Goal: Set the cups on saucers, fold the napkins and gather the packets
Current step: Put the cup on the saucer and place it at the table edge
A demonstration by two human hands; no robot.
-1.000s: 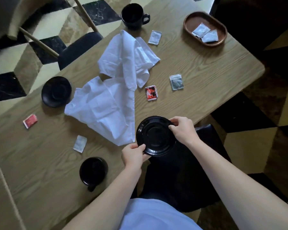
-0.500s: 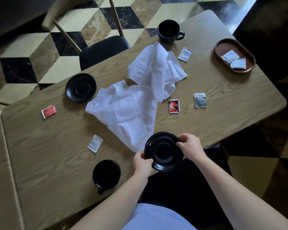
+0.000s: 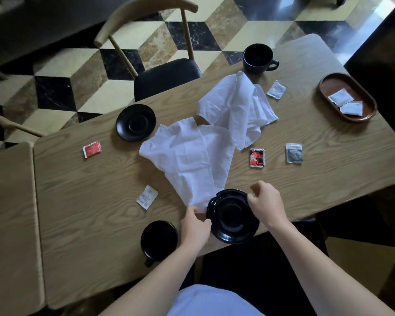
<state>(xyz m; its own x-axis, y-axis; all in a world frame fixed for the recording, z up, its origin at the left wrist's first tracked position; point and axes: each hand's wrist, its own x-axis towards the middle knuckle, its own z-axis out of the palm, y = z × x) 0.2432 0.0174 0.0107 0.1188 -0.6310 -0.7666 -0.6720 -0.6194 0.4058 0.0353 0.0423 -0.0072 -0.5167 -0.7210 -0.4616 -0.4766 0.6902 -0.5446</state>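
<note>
The near saucer (image 3: 233,216) sits at the table's (image 3: 328,169) front edge, at six o'clock of the spread, its rear rim seemingly overhanging; a knock there could tip it to the floor. The left hand (image 3: 195,226) touches its nine o'clock rim with curled fingers, and the right hand (image 3: 263,202) pinches the two o'clock rim, though whether either grip is firm or merely touching is hard to judge from this angle. The lower napkin's (image 3: 189,160) corner lies against, possibly under, the saucer's ten o'clock rim: a cup set there may rock. The near cup (image 3: 159,239) stands just beside the left wrist at eight o'clock; a careless sweep could topple it. The far cup (image 3: 258,58) and second saucer (image 3: 135,122) stand well apart. Packets (image 3: 256,157) lie scattered, and two lie in the wooden tray (image 3: 326,87).
</note>
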